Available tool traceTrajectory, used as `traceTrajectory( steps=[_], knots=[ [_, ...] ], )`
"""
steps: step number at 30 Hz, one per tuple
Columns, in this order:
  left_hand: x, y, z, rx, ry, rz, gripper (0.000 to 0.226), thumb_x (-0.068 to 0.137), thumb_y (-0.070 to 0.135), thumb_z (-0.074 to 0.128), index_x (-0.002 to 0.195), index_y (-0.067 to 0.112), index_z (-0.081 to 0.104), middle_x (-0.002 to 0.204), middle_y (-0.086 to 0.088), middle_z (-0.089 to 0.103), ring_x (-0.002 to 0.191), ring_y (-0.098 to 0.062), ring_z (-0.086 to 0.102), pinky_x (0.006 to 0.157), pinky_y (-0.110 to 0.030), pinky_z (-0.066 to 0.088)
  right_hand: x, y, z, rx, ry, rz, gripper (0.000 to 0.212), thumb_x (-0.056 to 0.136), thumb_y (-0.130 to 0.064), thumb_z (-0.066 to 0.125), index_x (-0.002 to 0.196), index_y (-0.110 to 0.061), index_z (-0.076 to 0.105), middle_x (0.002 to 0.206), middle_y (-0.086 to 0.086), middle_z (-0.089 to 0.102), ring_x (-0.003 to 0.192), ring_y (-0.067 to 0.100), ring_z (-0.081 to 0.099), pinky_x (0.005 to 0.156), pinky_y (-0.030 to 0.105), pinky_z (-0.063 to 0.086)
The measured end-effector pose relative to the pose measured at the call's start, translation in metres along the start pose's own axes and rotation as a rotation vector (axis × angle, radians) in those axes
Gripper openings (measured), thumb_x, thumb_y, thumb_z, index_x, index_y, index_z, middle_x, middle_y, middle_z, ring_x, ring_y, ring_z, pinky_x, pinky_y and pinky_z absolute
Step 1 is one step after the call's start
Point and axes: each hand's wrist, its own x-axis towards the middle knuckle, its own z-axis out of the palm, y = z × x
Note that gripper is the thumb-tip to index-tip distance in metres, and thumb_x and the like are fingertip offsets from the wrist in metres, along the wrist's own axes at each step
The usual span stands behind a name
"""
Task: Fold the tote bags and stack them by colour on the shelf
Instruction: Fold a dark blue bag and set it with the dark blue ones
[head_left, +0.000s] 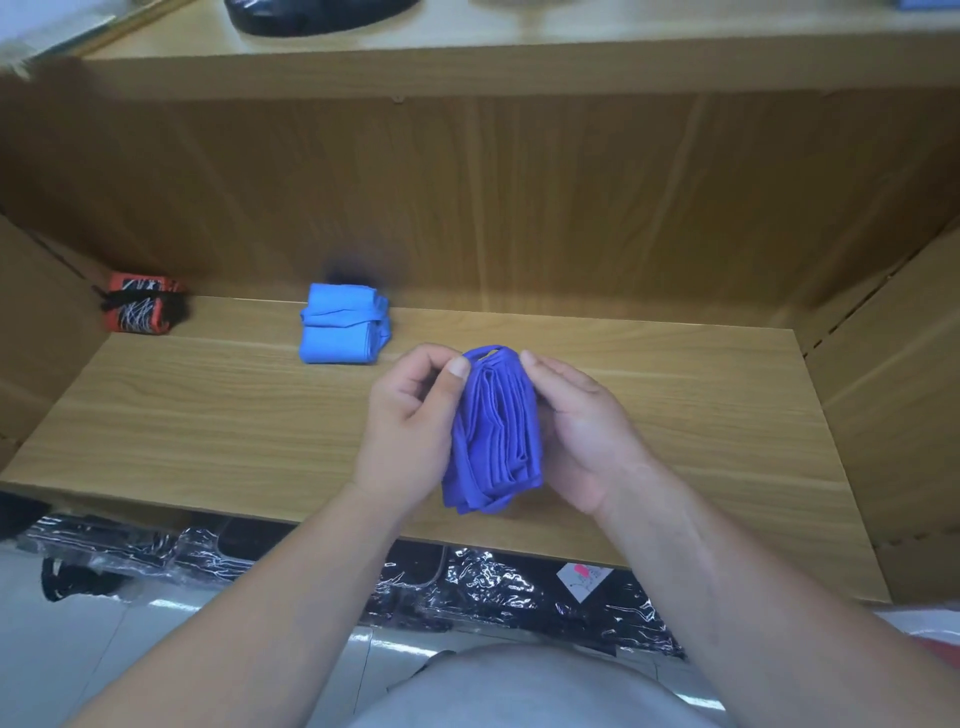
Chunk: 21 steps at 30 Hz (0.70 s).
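Head view: the left hand (410, 415) and right hand (582, 431) hold the violet bag (493, 431) between them. Their fingers curl round its sides and both thumbs sit near its top edge. The bag is folded into a thick wad with its layers showing edge-on, and it is held over the middle of the shelf (208, 415).

The likeliest slip is the wad springing open. The layers look loose and uneven, so easing either hand before the strap loop at twelve o'clock binds them could let the folds fan out. A second risk is colour. The pale bag (343, 325), at ten o'clock from the hands, is a lighter blue, so stacking the two together may be a mis-sort. That bundle is also small and rounded, and a wad set on top of it could roll off.

The shelf is smooth wood-grain board inside a bay of the same panelling, and it probably gives little grip. A red bundle (140, 309) sits in the far corner at ten o'clock. Wrapped goods (467, 587) lie below the board's front edge, on a pale floor.
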Motion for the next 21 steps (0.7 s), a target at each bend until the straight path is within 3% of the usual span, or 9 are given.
traceTrajectory(
  steps=[3,5,7,9,11,13,15,17,21],
  knots=[
    [-0.002,0.004,0.014,-0.007,-0.078,-0.143,0.023,0.107,0.023,0.048,0.087,0.017,0.059,0.074,0.002,0.057,0.067,-0.01,0.05,0.063,-0.028,0.045,-0.004,0.006,-0.01,-0.117,0.03,-0.274,0.019,0.096,-0.03,0.059,0.087,-0.017,0.069,0.089,0.007,0.069,0.086,0.023,0.059,0.084,0.041,0.048],
    [-0.008,0.008,0.026,-0.003,-0.14,-0.322,0.029,0.108,0.038,0.039,0.096,0.021,0.059,0.077,0.0,0.06,0.067,-0.013,0.053,0.065,-0.033,0.046,-0.006,0.004,-0.019,-0.417,0.076,-0.533,0.02,0.099,-0.025,0.055,0.08,-0.022,0.061,0.076,-0.01,0.063,0.072,0.009,0.055,0.071,0.026,0.046],
    [-0.013,0.01,0.036,-0.078,-0.192,-0.464,0.033,0.108,0.044,0.035,0.107,0.026,0.063,0.091,-0.002,0.071,0.078,-0.017,0.063,0.072,-0.042,0.051,-0.006,0.001,-0.031,-0.704,0.121,-0.72,0.018,0.1,-0.023,0.053,0.083,-0.023,0.058,0.075,-0.015,0.061,0.07,0.004,0.056,0.068,0.02,0.044],
    [-0.015,0.01,0.046,-0.167,-0.15,-0.496,0.035,0.108,0.042,0.035,0.108,0.029,0.067,0.11,-0.014,0.072,0.092,-0.026,0.065,0.081,-0.047,0.049,-0.006,0.001,-0.041,-0.836,0.149,-0.819,0.017,0.101,-0.024,0.052,0.086,-0.018,0.059,0.081,-0.012,0.059,0.077,0.008,0.057,0.069,0.02,0.044],
    [-0.016,0.008,0.054,-0.161,-0.035,-0.411,0.038,0.108,0.037,0.036,0.095,0.028,0.07,0.103,-0.018,0.071,0.091,-0.026,0.062,0.086,-0.046,0.048,-0.005,0.002,-0.045,-0.83,0.123,-0.788,0.02,0.101,-0.027,0.051,0.086,-0.017,0.059,0.08,-0.01,0.058,0.077,0.009,0.055,0.07,0.023,0.044],
    [-0.018,0.005,0.059,-0.08,0.045,-0.29,0.04,0.109,0.034,0.037,0.08,0.026,0.063,0.079,-0.007,0.061,0.077,-0.02,0.053,0.078,-0.041,0.043,-0.008,0.0,-0.045,-0.7,0.074,-0.646,0.023,0.101,-0.029,0.05,0.082,-0.018,0.057,0.075,-0.011,0.057,0.07,0.008,0.051,0.068,0.027,0.043],
    [-0.021,0.002,0.064,-0.002,0.079,-0.171,0.04,0.109,0.033,0.038,0.072,0.025,0.05,0.069,0.001,0.047,0.067,-0.014,0.041,0.067,-0.035,0.036,-0.008,-0.004,-0.046,-0.536,0.04,-0.493,0.028,0.1,-0.03,0.052,0.079,-0.013,0.058,0.072,-0.006,0.056,0.068,0.01,0.048,0.066,0.031,0.041],
    [-0.023,0.0,0.067,0.045,0.093,-0.075,0.038,0.106,0.035,0.038,0.07,0.024,0.045,0.067,0.003,0.042,0.064,-0.013,0.037,0.063,-0.033,0.033,-0.008,-0.011,-0.048,-0.379,-0.014,-0.351,0.031,0.097,-0.031,0.056,0.078,-0.005,0.058,0.076,0.005,0.057,0.073,0.018,0.048,0.07,0.035,0.041],
    [-0.024,-0.008,0.07,0.106,0.064,0.032,0.038,0.104,0.037,0.038,0.074,0.016,0.045,0.068,-0.002,0.044,0.066,-0.016,0.039,0.063,-0.036,0.036,-0.01,-0.035,-0.061,-0.266,-0.218,-0.116,0.021,0.097,-0.021,0.062,0.079,-0.011,0.06,0.082,0.011,0.062,0.078,0.02,0.056,0.073,0.036,0.047]
  ],
)
